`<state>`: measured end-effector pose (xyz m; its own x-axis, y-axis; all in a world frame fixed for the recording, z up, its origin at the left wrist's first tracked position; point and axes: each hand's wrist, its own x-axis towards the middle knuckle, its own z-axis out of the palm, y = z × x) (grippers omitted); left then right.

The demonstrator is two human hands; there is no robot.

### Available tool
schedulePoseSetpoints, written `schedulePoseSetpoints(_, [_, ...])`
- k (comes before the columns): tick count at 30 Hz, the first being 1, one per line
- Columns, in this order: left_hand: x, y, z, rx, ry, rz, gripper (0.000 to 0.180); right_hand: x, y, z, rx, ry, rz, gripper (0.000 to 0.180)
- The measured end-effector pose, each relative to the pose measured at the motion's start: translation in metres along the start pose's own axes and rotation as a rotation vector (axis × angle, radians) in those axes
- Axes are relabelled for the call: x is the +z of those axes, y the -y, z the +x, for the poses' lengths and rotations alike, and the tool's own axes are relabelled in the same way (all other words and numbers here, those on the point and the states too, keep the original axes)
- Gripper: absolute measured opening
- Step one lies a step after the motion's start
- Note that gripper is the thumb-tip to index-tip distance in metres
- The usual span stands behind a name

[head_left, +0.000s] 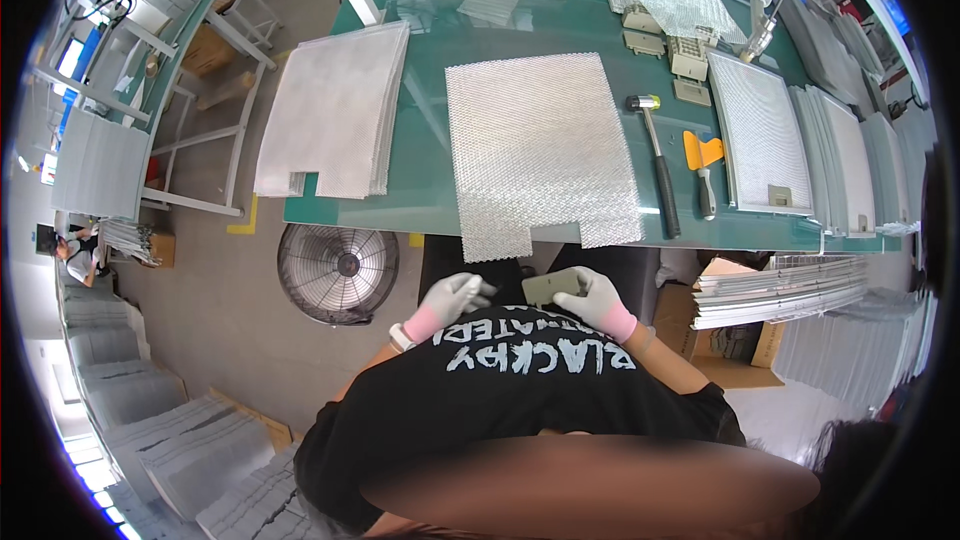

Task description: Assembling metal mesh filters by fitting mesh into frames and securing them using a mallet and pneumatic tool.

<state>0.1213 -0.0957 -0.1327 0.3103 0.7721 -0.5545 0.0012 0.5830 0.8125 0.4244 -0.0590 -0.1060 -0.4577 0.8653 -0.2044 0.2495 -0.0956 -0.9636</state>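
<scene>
Both gloved hands were held close to the body, below the near edge of the green table (420, 140). The right hand (598, 302) had its fingers closed on a small grey plate (552, 287); the left hand (452, 298) sat just beside it, fingers curled, though whether they gripped anything could not be told. This looked like readying a fitting, with the mesh sheet (540, 155) lying on the table, its notched edge overhanging toward the hands. A next move would likely call for lifting over that edge. A hammer (658, 165) and scraper (704, 168) lay right of the sheet, a mesh stack (335, 110) left; a fan (337, 272) stood below the table's left.
</scene>
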Motion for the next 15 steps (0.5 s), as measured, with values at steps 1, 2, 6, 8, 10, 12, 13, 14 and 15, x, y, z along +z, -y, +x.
schedulePoseSetpoints(1, [0.009, 0.007, 0.010, 0.076, 0.102, -0.219, 0.044, -0.001, -0.013, 0.000, 0.244, 0.042, 0.335, 0.036])
schedulePoseSetpoints(2, [0.028, 0.000, 0.018, 0.091, 0.018, -0.231, 0.051, 0.001, -0.030, 0.001, 0.228, 0.019, 0.492, 0.027])
schedulePoseSetpoints(6, [0.070, -0.020, 0.046, 0.115, -0.039, -0.618, 0.057, 0.009, -0.030, 0.013, 0.307, 0.005, 0.959, 0.028])
schedulePoseSetpoints(8, [0.074, -0.023, 0.053, 0.122, -0.077, -0.658, 0.055, 0.008, -0.030, 0.016, 0.281, -0.006, 1.011, 0.029])
schedulePoseSetpoints(10, [0.073, -0.020, 0.059, 0.131, -0.138, -0.723, 0.043, 0.010, -0.032, 0.018, 0.252, 0.001, 0.979, 0.029])
schedulePoseSetpoints(12, [0.067, -0.007, 0.065, 0.174, -0.180, -0.560, 0.040, 0.011, -0.031, 0.019, 0.223, -0.004, 0.894, 0.028])
schedulePoseSetpoints(13, [0.064, 0.001, 0.068, 0.214, -0.222, -0.397, 0.038, 0.012, -0.030, 0.020, 0.225, -0.004, 0.894, 0.028])
schedulePoseSetpoints(14, [0.062, 0.010, 0.071, 0.214, -0.224, -0.397, 0.038, 0.014, -0.029, 0.021, 0.216, -0.019, 0.837, 0.026])
schedulePoseSetpoints(15, [0.061, 0.018, 0.074, 0.222, -0.295, -0.259, 0.034, 0.014, -0.028, 0.022, 0.207, -0.034, 0.780, 0.025])
